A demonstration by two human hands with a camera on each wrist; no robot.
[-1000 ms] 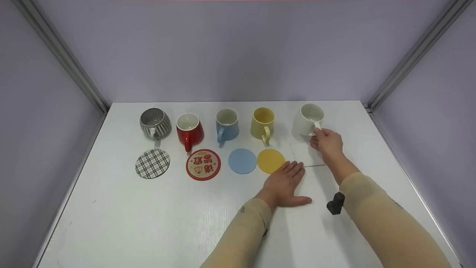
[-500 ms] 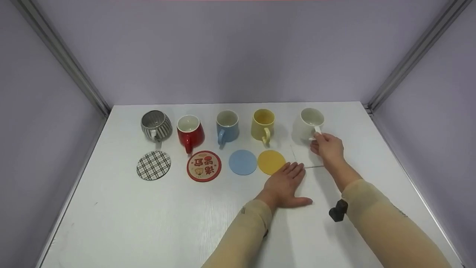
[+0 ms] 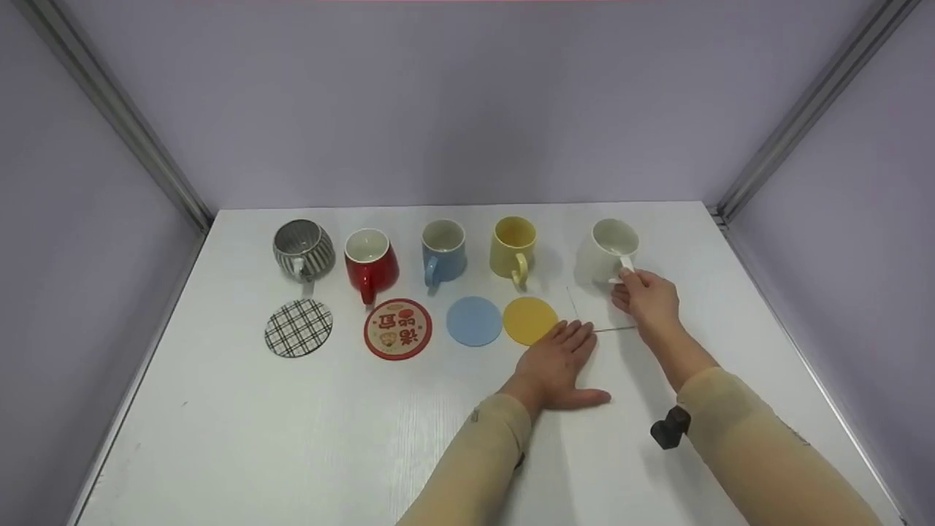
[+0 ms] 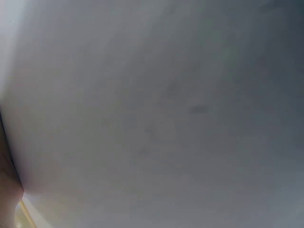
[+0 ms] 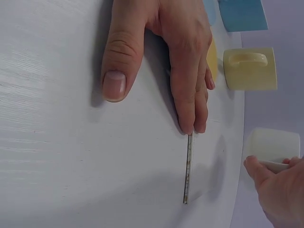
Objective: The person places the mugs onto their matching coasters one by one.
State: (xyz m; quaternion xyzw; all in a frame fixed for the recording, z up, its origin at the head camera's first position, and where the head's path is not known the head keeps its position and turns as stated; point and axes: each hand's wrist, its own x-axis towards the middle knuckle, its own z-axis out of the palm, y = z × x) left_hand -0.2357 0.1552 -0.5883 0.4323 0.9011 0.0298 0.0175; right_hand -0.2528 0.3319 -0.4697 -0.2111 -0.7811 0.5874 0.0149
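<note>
My right hand (image 3: 649,303) pinches the handle of a white mug (image 3: 608,248), upright at the right of the row. In the right wrist view the white mug (image 5: 273,145) appears raised off the table. Below it lies a thin, flat white square piece (image 3: 610,310), its edges showing as dark lines. My left hand (image 3: 559,369) lies flat, palm down, fingers straight and thumb spread. Its fingertips touch the near corner of that piece and reach the edge of the yellow coaster (image 3: 529,320). The left wrist view shows mostly a blurred grey surface.
Left of the white mug stand a yellow mug (image 3: 511,252), a blue mug (image 3: 445,256), a red mug (image 3: 372,270) and a grey striped mug (image 3: 314,256). Before them lie blue (image 3: 474,321), red-rimmed (image 3: 398,329) and checked (image 3: 299,328) coasters. Walls enclose the white table (image 3: 292,438).
My right hand has drawn the white mug slightly toward me, keeping hold of its handle. The left hand stays in place; the whole head view shifts a little.
</note>
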